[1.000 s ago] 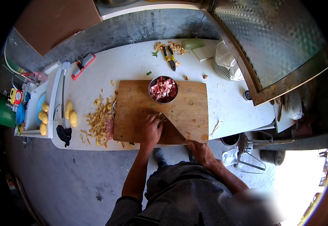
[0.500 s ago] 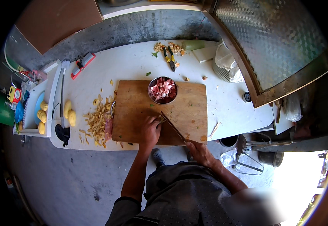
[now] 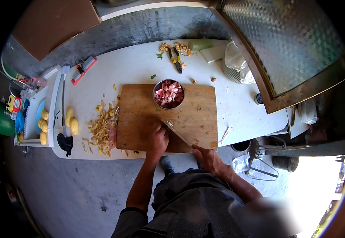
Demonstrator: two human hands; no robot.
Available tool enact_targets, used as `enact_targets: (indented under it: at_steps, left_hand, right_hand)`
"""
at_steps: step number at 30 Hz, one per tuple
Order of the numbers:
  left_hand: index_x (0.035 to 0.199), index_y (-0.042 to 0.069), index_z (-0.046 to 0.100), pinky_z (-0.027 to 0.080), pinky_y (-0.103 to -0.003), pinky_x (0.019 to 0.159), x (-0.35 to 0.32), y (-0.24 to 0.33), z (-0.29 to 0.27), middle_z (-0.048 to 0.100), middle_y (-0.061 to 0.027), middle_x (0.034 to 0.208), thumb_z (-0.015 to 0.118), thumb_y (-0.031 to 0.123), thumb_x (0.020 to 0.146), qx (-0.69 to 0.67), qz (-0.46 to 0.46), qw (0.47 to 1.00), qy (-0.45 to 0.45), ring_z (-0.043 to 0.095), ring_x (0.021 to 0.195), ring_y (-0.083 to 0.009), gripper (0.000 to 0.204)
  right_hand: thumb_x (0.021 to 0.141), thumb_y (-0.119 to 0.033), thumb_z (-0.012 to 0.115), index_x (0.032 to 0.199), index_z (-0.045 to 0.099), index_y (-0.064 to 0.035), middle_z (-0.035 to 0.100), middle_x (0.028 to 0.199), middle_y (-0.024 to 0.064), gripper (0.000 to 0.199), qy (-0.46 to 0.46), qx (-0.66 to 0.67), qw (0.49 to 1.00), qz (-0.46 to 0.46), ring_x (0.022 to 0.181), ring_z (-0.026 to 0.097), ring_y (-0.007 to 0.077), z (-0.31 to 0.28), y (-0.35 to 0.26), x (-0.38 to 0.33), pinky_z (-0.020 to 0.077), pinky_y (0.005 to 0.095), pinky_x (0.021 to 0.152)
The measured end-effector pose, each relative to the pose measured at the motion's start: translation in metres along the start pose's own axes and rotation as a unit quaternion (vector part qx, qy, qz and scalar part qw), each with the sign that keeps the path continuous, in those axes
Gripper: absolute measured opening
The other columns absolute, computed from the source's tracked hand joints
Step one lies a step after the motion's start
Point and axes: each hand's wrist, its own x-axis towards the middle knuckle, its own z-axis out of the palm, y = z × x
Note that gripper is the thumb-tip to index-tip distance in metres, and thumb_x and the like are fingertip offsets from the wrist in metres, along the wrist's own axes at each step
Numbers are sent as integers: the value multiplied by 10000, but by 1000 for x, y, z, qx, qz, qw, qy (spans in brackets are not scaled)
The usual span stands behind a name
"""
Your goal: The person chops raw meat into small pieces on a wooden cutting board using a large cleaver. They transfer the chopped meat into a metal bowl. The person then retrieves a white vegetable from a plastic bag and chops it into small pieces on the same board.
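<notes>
My right hand [image 3: 209, 158] grips the handle of a knife [image 3: 182, 137], whose blade slants up and left across the wooden chopping board [image 3: 141, 107]. The side of the blade faces up, and a few small pale bits [image 3: 169, 124] show near its tip. Against that end my left hand [image 3: 158, 138] is closed, knuckles up and fingers curled down toward the board. Whatever it holds is hidden beneath the fingers. Beyond the hands, a round metal bowl [image 3: 154, 99] of cut raw pink meat [image 3: 169, 93] sits on the board's far part.
Peelings [image 3: 101, 129] lie heaped left of the board, with potatoes [image 3: 72, 121] farther left. Pliers [image 3: 176, 61] rest at the back near garlic-like scraps [image 3: 180, 47]. A red-edged tool [image 3: 84, 70] lies far left. An open framed glass window [image 3: 287, 43] overhangs the right side.
The knife blade has turned flatter, so its broad side now shows, with pale bits near the tip. My left hand stays closed beside it. The whole view has shifted slightly.
</notes>
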Motion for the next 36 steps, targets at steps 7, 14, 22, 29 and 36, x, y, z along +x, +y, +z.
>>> enact_targets:
  at_steps: [7,14,22,29,36]
  left_hand:
    - [1129,-9,755,529,-501,897,0,2,1,659,-176,1115,683,-3,916,-12,4,1000,-20,616,1043,-422,225]
    - [1137,-34,742,525,-506,892,0,10,-2,642,-190,1134,677,1,923,42,0,999,-20,604,1040,-435,226]
    - [1147,-6,752,541,-492,953,-6,-5,11,695,-192,1190,733,-28,872,-37,-16,999,15,643,1123,-430,276]
    - [1149,8,757,544,-493,984,-3,-5,7,701,-199,1214,732,-58,827,-30,-16,999,-10,642,1162,-442,329]
    - [1054,7,744,537,-510,877,2,1,4,683,-185,1090,713,-30,845,-5,-14,1000,2,641,1031,-437,215]
  right_hand:
    - [1130,-288,524,1108,630,13,687,916,320,320,-27,-53,998,7,990,634,559,3,-1,38,513,558,805]
    - [1131,-305,530,1251,688,1,701,980,331,365,55,-14,997,-44,992,667,543,21,31,36,526,549,827]
    - [1109,-268,581,1283,694,-14,721,977,329,328,8,-30,999,-24,964,685,544,2,8,16,549,556,831]
    - [1113,-339,543,1255,673,-83,711,902,323,320,-22,-108,994,17,931,673,563,9,2,24,543,614,820]
    - [1123,-354,519,1193,684,-90,708,917,313,319,15,-71,997,-9,962,671,550,29,19,50,535,593,821]
